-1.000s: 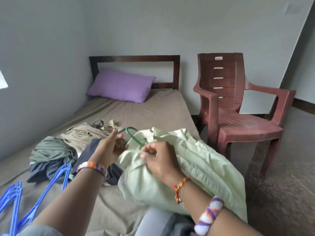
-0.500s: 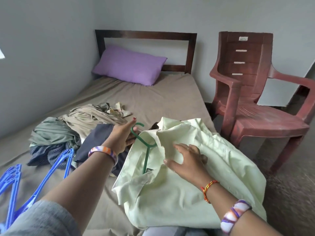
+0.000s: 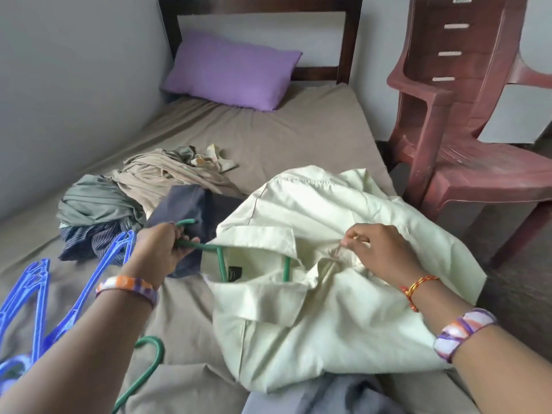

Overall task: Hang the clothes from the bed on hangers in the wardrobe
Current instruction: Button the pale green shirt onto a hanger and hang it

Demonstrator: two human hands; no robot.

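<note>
Green hanger hook in left hand, right hand fingers pinching shirt collar (bed edge nr chair).

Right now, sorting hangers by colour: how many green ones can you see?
2: one green hanger inside the pale shirt, its hook gripped by the left hand; another green hanger lying on the bed near the left forearm.

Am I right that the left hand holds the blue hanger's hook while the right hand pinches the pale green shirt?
Not quite. In the head view the left hand holds the green hanger, not a blue one. The right hand does pinch the pale green shirt.
</note>
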